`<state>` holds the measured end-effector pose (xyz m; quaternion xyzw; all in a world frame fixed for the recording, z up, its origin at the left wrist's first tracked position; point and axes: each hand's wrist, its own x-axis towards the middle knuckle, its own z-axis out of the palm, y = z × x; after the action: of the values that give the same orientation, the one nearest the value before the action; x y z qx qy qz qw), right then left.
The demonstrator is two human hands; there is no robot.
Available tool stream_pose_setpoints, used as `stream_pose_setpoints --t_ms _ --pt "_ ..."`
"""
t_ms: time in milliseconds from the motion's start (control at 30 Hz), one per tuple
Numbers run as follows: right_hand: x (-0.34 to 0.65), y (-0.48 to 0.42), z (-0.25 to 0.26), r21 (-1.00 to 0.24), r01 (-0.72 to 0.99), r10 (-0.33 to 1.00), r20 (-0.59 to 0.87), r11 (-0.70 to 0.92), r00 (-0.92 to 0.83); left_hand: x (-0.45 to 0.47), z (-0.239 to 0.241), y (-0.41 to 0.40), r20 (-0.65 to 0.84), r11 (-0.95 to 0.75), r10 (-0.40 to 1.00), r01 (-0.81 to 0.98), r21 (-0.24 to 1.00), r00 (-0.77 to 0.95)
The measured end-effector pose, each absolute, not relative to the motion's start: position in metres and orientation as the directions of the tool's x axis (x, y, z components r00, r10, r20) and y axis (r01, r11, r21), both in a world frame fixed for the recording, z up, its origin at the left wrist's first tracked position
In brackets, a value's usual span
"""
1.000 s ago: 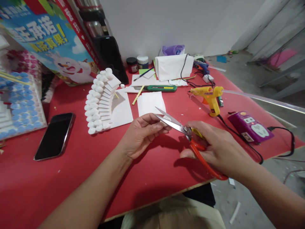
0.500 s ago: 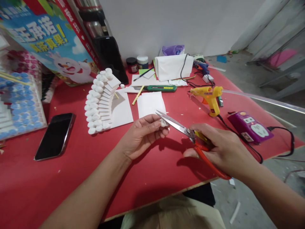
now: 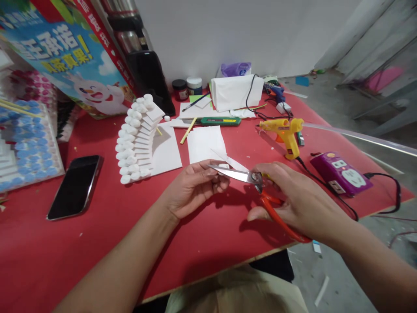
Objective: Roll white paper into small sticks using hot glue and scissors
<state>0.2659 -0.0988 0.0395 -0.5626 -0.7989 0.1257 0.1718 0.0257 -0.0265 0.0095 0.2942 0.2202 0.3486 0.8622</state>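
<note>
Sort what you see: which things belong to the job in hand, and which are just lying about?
Seem to belong:
scissors, in the right hand;
small white piece, in the left hand;
probably white stepped model, glue gun.

Seem to be lying about:
phone;
paintbrush;
two jars.

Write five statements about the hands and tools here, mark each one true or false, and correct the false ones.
1. The right hand holds metal scissors with red-and-yellow handles. True.
2. The scissors are fully closed. False: they are open.
3. The left hand holds a small white piece. True.
4. A yellow plastic glue gun is to the right of a green-handled utility knife. True.
5. The glue gun is in the left hand. False: it is on the red tabletop, apart from both hands.
</note>
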Motion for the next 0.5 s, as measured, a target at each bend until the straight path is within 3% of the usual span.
stream_pose_setpoints --t_ms 300,500 --pt "0.267 -0.1 0.036 -0.38 0.86 0.94 0.128 0.342 -0.317 0.025 0.009 -0.026 -0.174 0.595 0.715 -0.458 0.661 0.678" --pt "0.272 -0.101 0.029 -0.304 0.855 0.905 0.209 0.42 -0.37 0.026 0.01 -0.026 -0.162 0.595 0.712 -0.464 0.656 0.683"
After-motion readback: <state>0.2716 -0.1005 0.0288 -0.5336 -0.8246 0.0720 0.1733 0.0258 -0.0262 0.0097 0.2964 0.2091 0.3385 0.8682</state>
